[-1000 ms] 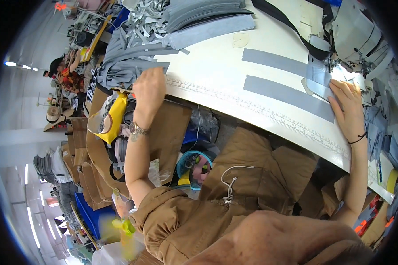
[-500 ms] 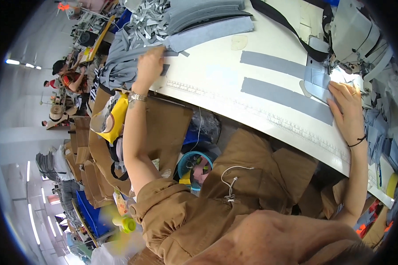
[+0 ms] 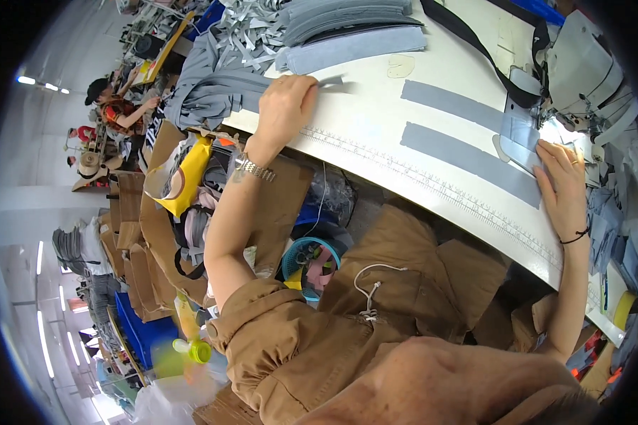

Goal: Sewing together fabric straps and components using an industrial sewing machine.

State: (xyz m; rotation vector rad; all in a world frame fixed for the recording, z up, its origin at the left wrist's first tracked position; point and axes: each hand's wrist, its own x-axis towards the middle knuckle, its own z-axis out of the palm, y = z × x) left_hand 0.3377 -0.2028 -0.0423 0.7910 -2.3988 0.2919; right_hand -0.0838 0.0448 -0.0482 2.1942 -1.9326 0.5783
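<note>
My left hand is closed at the table's left, its fingers curled round a grey fabric strip whose short end sticks out past them. Behind it lies a heap of grey strips. At the sewing machine, my right hand rests with fingers stretched out flat beside a shiny plate. Two grey fabric bands run towards that plate: an upper band reaches its edge, and a lower band ends near my right fingers.
Stacked grey pieces and a black strap lie across the white table. A ruler scale follows its near edge. Below stand a blue basket and a cardboard box. Another person sits far left.
My left hand has moved right across the table, and the strip end by its fingers has moved with it. My right hand keeps its place beside the plate. The view has shifted slightly.
</note>
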